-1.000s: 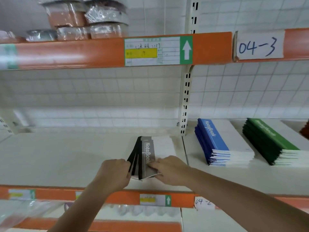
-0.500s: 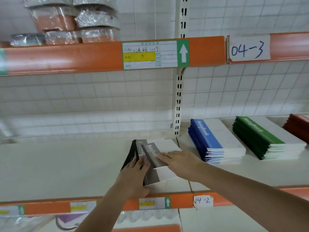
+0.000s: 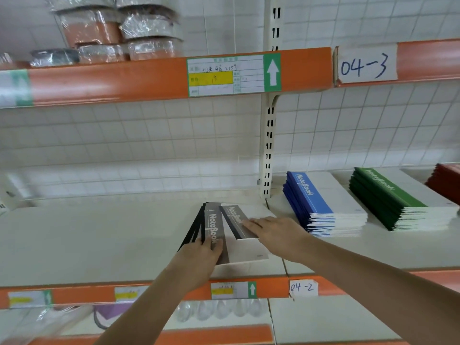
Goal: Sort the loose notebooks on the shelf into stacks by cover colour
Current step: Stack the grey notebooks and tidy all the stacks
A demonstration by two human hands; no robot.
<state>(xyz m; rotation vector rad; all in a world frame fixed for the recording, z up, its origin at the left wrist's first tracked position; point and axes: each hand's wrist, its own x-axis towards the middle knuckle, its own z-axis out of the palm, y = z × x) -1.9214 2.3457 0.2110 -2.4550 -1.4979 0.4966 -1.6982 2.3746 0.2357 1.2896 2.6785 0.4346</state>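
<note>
Grey-banded notebooks [image 3: 219, 227] are the only ones not yet squared into a pile, and they lie fanned out on the white shelf [image 3: 99, 240], left of the upright post and well apart from the sorted stacks. To the right of that post three piles look finished: the blue stack [image 3: 321, 207] sits nearest, the green stack [image 3: 388, 200] just beyond it, and a red stack [image 3: 445, 181] shows only partly at the frame's edge, so its height and neatness cannot be judged.

The left hand [image 3: 201, 257] comes in from below with its fingers curled over the near ends of the fanned covers, seemingly holding the bundle together; how many notebooks are in that bundle cannot be counted from the dark spines. The right hand [image 3: 276, 235] lies flat with its fingers nearly straight, pressing down on the topmost grey notebook, which is skewed to the right across the others.

Judging by this layout, the sorting by colour appears largely done, since no mixed loose notebooks are visible elsewhere on this level. What seems left is aligning the grey covers into one even stack and perhaps sliding it into line with the other three. Whether more notebooks wait beyond the left or right edges cannot be told.
</note>
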